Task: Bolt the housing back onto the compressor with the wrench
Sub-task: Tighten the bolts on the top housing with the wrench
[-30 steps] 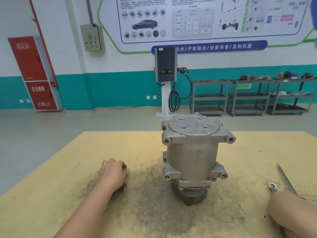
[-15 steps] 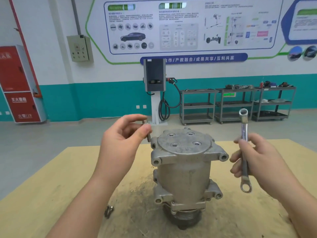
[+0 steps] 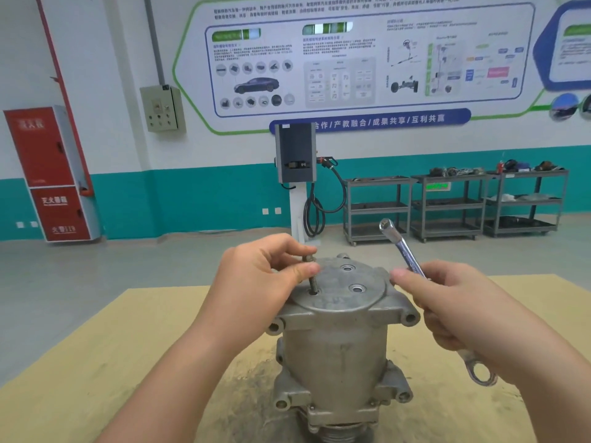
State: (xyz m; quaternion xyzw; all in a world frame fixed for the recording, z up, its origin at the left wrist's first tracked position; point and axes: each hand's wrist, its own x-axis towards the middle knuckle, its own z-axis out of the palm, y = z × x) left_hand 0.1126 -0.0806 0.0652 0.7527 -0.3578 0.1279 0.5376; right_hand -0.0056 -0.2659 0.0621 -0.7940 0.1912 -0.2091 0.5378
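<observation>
1. Compressor stands upright on the tan tabletop, near centre; round housing sits on top with open bolt holes.
2. Left hand pinches a bolt between thumb and fingers, threaded tip at the near-left hole of the housing, bolt tilted slightly.
3. Right hand grips the wrench mid-shaft, to the right of the housing; one ring end points up and far-left, the other sticks out below the hand.
4. Far back: charger post, shelf carts, red cabinet.
</observation>
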